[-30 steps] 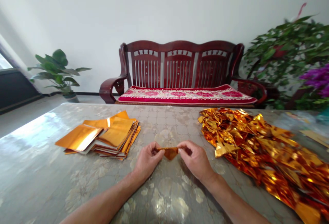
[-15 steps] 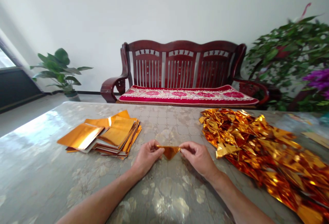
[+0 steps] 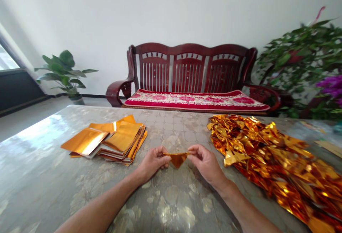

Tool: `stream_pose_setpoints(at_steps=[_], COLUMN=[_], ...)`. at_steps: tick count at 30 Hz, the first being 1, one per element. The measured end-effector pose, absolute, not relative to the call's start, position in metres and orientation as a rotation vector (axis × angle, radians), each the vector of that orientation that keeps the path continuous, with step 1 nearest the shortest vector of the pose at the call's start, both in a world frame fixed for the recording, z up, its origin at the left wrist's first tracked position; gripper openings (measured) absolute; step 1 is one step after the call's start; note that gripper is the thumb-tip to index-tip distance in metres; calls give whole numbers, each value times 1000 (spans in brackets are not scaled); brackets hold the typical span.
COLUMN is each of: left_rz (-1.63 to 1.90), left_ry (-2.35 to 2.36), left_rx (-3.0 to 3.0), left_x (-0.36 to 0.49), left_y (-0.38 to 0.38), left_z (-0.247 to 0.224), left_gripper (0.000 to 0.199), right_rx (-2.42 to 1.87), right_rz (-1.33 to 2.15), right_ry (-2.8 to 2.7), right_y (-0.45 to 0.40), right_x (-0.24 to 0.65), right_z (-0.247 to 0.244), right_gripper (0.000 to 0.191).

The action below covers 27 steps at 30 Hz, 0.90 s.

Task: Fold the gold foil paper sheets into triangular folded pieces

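Between my two hands is a folded piece of gold foil paper (image 3: 178,160), its tip pointing down toward me. My left hand (image 3: 154,161) pinches its left end with thumb and fingers. The opposite end is pinched by my right hand (image 3: 204,161). To the left lies a loose stack of flat gold foil sheets (image 3: 121,138), some showing pale undersides. On the right spreads a large heap of folded gold foil pieces (image 3: 256,147), its near end cut off by the view's edge.
All of this lies on a table with a glossy patterned cover (image 3: 88,193). Beyond it stands a dark red wooden bench (image 3: 188,72) with a red floral cushion (image 3: 197,98). Clear plastic bags (image 3: 307,129) lie at the table's far right. Potted plants (image 3: 65,72) flank the bench.
The folded foil paper looks slightly wider and its tip sits a little lower and to the right. Both hands keep their pinch, nearly in place. The whole view has shifted slightly.
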<state>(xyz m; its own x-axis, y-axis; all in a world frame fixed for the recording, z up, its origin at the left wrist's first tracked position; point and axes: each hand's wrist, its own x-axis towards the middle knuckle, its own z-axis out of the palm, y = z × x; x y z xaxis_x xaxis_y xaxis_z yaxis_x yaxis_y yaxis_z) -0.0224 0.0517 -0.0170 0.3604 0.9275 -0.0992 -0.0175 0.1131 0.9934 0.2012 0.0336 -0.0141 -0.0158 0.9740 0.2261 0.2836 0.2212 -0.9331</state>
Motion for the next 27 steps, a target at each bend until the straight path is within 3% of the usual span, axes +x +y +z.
stream_pose_setpoints(at_steps=[5,10,16,23,27], left_rz=[868,854,889,944,1051], left_ry=[946,963,997,1031,1021], left_rx=[1252,1280,1373,1484,1583], left_x=[-24,-24,-22,-21,-23], left_y=[52,52,51,50,51], left_z=[-16,-18,-22,-25,-27], left_gripper=[39,38,30,21,18], right_rx=[-1279,-1234,-1222,-1250,-1228], right_rz=[1092,864,1054,757,754], right_ry=[-1440,-1556,-1478,-1702,-1778], right_y=[36,38,34,27,29], right_x=[203,205,200,202,205], right_z=[-16,-11,-12,-4,-6], right_gripper=[23,12,14,7,11])
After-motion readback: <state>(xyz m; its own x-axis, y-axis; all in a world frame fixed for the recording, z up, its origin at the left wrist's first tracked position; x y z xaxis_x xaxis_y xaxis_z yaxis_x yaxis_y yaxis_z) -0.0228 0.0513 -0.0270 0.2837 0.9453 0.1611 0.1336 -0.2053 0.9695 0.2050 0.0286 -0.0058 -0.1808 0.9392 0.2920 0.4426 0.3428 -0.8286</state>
